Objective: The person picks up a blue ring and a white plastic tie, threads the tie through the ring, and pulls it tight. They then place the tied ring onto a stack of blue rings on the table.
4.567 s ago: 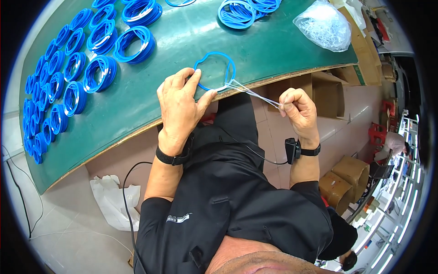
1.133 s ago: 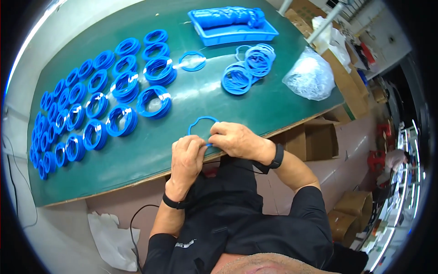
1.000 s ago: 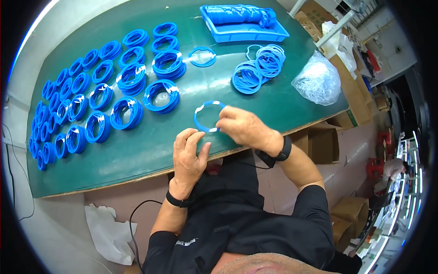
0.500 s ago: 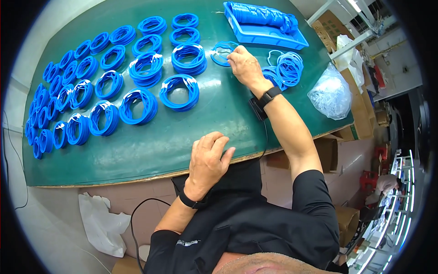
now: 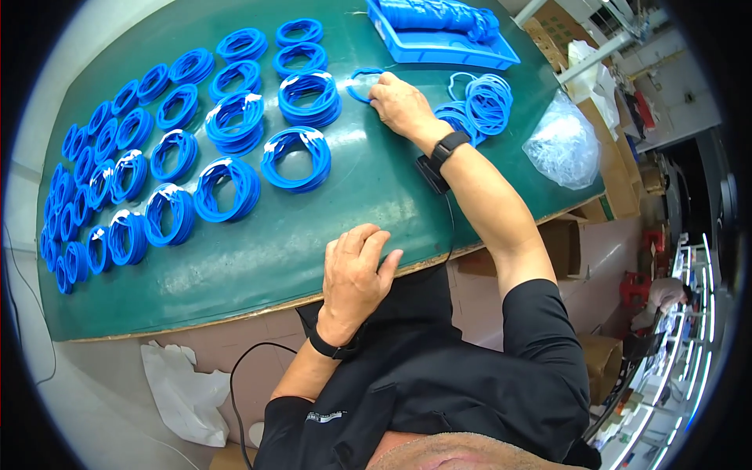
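My right hand [image 5: 401,106] reaches across the green table, its fingers closed on the right side of a thin coil of blue cable [image 5: 359,84] lying on the top. The hand covers much of that coil. Just right of my right wrist are some looser blue coils [image 5: 487,104], partly overlapping. My left hand [image 5: 356,266] hovers at or rests on the table's near edge, holding nothing; its fingers are slightly bent and the thumb stands apart. Left of the right hand, several rows of wound blue coils [image 5: 296,160] fill the table, some with white bands or tags.
A blue plastic tray [image 5: 450,53] with a blue wrapped roll [image 5: 439,17] stands at the far edge. A clear plastic bag [image 5: 565,145] sits at the right end. Under my right forearm a small black device [image 5: 432,174] trails a cord. Cardboard boxes [image 5: 619,168] stand beyond.
The whole view has shifted a little, so the table appears further left. My right hand now covers more of the thin coil. My left hand has hardly moved.
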`<action>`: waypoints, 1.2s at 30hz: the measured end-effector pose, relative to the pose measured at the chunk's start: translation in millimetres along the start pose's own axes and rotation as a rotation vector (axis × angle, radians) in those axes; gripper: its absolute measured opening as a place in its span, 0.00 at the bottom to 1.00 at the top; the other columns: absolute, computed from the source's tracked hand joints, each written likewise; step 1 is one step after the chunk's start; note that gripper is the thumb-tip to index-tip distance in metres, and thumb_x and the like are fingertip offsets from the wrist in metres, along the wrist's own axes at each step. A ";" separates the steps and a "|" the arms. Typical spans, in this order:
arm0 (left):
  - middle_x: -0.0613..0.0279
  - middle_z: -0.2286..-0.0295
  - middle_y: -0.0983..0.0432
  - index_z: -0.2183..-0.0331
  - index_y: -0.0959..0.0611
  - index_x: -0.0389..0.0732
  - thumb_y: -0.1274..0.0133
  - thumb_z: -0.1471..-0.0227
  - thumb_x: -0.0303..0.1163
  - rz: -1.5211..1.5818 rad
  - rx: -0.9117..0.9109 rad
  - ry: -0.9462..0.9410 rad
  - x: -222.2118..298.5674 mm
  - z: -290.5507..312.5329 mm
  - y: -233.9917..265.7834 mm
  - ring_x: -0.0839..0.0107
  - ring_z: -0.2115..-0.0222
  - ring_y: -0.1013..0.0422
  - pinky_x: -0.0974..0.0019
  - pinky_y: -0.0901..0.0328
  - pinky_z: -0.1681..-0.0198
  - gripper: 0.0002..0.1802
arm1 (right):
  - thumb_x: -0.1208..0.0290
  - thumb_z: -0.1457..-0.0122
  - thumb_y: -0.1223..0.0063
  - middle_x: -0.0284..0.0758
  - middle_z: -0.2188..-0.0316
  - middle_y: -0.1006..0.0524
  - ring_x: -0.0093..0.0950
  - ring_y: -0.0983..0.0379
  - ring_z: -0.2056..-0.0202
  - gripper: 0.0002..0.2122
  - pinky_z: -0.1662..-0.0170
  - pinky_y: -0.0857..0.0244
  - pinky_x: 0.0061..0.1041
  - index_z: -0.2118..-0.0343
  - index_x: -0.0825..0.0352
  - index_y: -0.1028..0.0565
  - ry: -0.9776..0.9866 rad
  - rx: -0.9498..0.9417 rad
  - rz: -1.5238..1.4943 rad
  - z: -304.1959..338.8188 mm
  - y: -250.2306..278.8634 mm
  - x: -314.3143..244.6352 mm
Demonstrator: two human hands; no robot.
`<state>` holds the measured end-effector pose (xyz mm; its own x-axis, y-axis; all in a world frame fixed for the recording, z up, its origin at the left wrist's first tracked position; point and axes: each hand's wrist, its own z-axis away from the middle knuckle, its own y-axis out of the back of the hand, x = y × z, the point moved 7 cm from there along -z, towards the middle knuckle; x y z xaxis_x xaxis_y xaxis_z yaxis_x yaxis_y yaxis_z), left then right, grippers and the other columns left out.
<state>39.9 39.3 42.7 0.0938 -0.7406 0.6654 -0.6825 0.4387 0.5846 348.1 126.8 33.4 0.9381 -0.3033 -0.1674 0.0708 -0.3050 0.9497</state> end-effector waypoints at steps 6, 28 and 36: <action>0.59 0.53 0.18 0.54 0.13 0.41 0.24 0.49 0.32 -0.012 -0.001 -0.013 -0.2 2.1 1.1 0.57 0.54 0.21 0.54 0.31 0.50 0.21 | 0.68 0.34 0.33 0.41 0.52 0.20 0.46 0.18 0.51 0.09 0.48 0.22 0.44 0.53 0.63 0.14 0.045 0.110 -0.085 32.6 31.7 -9.0; 0.59 0.54 0.16 0.56 0.12 0.42 0.23 0.50 0.31 -0.100 -0.009 -0.016 3.2 0.9 -4.4 0.56 0.52 0.21 0.55 0.31 0.49 0.19 | 0.74 0.43 0.26 0.38 0.59 0.20 0.42 0.19 0.54 0.11 0.50 0.24 0.41 0.60 0.66 0.17 0.094 0.137 0.103 173.6 88.9 16.4; 0.59 0.54 0.16 0.56 0.12 0.42 0.23 0.50 0.31 -0.126 -0.004 -0.023 2.9 1.9 -4.9 0.56 0.52 0.21 0.55 0.31 0.49 0.19 | 0.74 0.44 0.26 0.37 0.59 0.22 0.41 0.20 0.54 0.12 0.51 0.25 0.41 0.60 0.65 0.20 0.103 0.115 0.193 171.9 84.9 10.0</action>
<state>42.2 33.9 40.9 0.1620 -0.8014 0.5758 -0.6638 0.3432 0.6645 305.2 -57.3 66.9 0.9606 -0.2738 0.0473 -0.1462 -0.3530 0.9241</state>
